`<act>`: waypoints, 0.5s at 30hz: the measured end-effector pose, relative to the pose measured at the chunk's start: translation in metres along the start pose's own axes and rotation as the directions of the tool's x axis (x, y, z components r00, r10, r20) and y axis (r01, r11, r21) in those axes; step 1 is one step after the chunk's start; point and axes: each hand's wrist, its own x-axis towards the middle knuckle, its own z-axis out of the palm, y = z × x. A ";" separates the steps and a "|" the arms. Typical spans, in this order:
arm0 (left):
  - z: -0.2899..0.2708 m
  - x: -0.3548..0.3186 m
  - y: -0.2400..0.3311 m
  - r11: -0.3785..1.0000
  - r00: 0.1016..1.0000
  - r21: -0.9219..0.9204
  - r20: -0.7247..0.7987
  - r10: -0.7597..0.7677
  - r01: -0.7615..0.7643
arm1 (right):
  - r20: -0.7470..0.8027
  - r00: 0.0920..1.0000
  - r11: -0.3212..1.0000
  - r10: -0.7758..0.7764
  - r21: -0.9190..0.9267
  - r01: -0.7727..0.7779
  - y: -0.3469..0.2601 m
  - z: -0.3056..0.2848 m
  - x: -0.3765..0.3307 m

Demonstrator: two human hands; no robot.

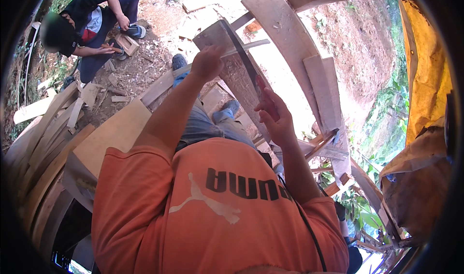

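Note:
My right hand (276, 117) is wrapped loosely around the red handle of a handsaw (240, 50), some fingers partly extended. Its long dark blade slants away up and to the left, along a broad wooden board (238, 79) in front of my legs. My left hand (208, 62) is closed at the board's left side, where a thin pale wooden strip (249, 45) crosses it. The strip shows on both sides of this hand, but the undersides of the fingers are hidden. Whether the blade touches the strip, I cannot tell.
Long planks (290, 37) stand ahead and to the right. Stacked boards (53, 133) lie at the left beside a pale panel (116, 129). Another person (94, 29) squats at the far left with a small wooden piece (127, 44). A yellow tarp (427, 66) hangs at the right.

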 end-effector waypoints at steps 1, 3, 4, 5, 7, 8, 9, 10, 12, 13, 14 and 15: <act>0.000 0.007 0.003 1.000 1.000 0.024 -0.006 0.016 -0.016 | -0.027 1.000 1.000 0.016 -0.001 -0.016 0.001 0.005 0.002; -0.001 0.019 0.007 0.999 1.000 0.046 0.007 0.019 -0.019 | -0.084 0.995 0.999 0.047 -0.001 -0.048 0.006 0.010 0.007; -0.002 0.019 0.011 0.998 1.000 0.055 0.020 0.013 -0.014 | -0.126 0.992 0.998 0.016 -0.064 -0.024 0.008 0.010 0.005; 0.000 0.020 0.010 0.997 1.000 0.068 0.018 0.020 -0.021 | -0.167 0.986 0.992 -0.019 -0.129 -0.003 0.010 0.010 0.004; 0.008 0.020 0.008 0.995 0.999 0.095 0.017 0.031 -0.032 | -0.226 0.972 0.976 -0.062 -0.219 0.011 0.006 0.009 0.000; 0.014 0.020 0.006 0.994 0.998 0.087 0.006 0.059 -0.059 | -0.247 0.966 0.969 -0.070 -0.246 0.007 0.000 0.008 -0.002; 0.020 0.022 0.003 0.993 0.996 0.078 -0.005 0.086 -0.085 | -0.245 0.967 0.968 -0.074 -0.251 0.011 -0.008 0.007 -0.003; 0.021 0.025 0.006 0.991 0.993 0.066 -0.013 0.118 -0.117 | -0.249 0.965 0.967 -0.077 -0.256 0.011 -0.016 0.005 -0.005; 0.024 0.033 0.014 0.991 0.993 0.074 0.055 0.104 -0.108 | -0.211 0.974 0.974 -0.076 -0.225 0.027 -0.025 0.001 -0.006; 0.024 0.037 0.020 0.991 0.991 0.078 0.086 0.098 -0.105 | -0.230 0.967 0.961 -0.110 -0.271 0.044 -0.025 0.000 -0.004; 0.027 0.039 0.022 0.987 0.989 0.098 0.088 0.121 -0.129 | -0.246 0.958 0.946 -0.144 -0.318 0.060 -0.024 -0.001 0.002; 0.030 0.042 0.025 0.981 0.986 0.117 0.089 0.143 -0.153 | -0.259 0.949 0.928 -0.178 -0.365 0.075 -0.023 -0.001 0.006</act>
